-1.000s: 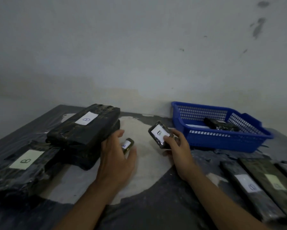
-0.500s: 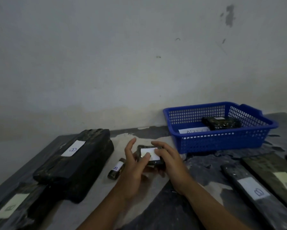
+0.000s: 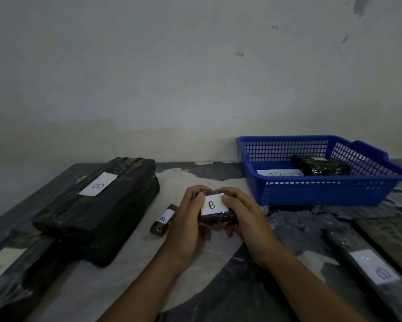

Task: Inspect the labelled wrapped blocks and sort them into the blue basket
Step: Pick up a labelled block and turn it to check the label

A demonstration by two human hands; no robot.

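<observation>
Both hands now clasp the small wrapped block (image 3: 215,209): the left hand (image 3: 188,225) has joined the right hand (image 3: 244,219), fingers curled round its ends, label B facing up. Inspection underway; blue basket (image 3: 320,191) waits just beyond the right hand.

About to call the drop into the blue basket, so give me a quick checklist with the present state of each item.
1. Block held: ok, left hand and right hand both grip it.
2. Label readable: ok, it shows B.
3. Basket within view, to the right: ok.
4. Room in basket: ok, one wrapped block and a paper slip lie inside, floor partly bare.
5. Wrap intact underneath: cannot tell, hidden by fingers.
6. Small block on the table clear of the path: ok, it lies left of the hands.
</observation>
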